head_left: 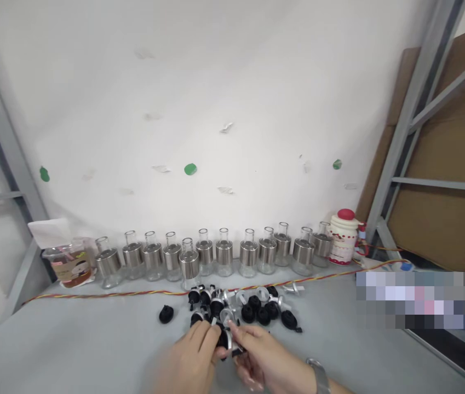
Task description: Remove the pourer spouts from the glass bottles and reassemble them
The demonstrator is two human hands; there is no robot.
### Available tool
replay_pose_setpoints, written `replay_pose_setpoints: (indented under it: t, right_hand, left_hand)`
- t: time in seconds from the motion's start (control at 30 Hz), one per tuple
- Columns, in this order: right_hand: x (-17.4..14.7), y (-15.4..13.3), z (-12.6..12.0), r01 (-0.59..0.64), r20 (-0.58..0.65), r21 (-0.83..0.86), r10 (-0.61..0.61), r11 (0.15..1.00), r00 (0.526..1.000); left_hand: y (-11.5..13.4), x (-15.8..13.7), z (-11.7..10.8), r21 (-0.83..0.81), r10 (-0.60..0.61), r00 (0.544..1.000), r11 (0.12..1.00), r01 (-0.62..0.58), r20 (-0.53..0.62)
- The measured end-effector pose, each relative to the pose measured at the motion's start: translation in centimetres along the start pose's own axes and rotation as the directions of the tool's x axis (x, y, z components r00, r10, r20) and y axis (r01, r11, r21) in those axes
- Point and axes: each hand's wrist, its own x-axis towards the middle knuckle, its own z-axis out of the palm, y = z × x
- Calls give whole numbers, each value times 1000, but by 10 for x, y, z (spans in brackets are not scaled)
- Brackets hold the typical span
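Note:
My left hand [193, 353] and my right hand [263, 353] meet low in the middle of the view. Between their fingers is a black-and-silver bottle stopper [224, 339], partly covered by the fingers. Both hands are closed on it, the left from the left side, the right from the right with the thumb on top. Just beyond the hands lies a loose pile of similar stoppers [263, 314], with black rubbery bodies and silver or clear parts. One black stopper [166, 314] lies apart to the left. The fingers hide part of the pile's near edge.
A row of glass bottles [224, 254] with metal sleeves and open necks stands along the wall. A twisted red-yellow wire [133, 294] crosses before them. A plastic cup [70, 268] stands left, a white jar [343, 238] with red lid right. Metal frames flank the grey table [92, 339].

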Motion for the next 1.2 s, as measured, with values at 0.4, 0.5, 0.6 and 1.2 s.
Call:
replay_pose_setpoints:
  t: [0.4, 0.5, 0.6, 1.2]
  right_hand:
    - [4, 15, -3, 192, -171, -430, -289, 882, 942]
    - [-6, 12, 0, 275, -129, -672, -474, 688, 871]
    - [-14, 9, -1, 343, 17, -865, -662, 366, 749]
    - [8, 9, -5, 112, 106, 7, -112, 994, 988]
  left_hand:
    - [0, -1, 8, -389, -187, 979, 898, 206, 85]
    - [4, 0, 11, -592, -355, 920, 711, 380, 165]
    - [5, 3, 17, -721, -477, 757, 310, 620, 446]
    - [-9, -1, 3, -185, -52, 998, 982, 47, -24]
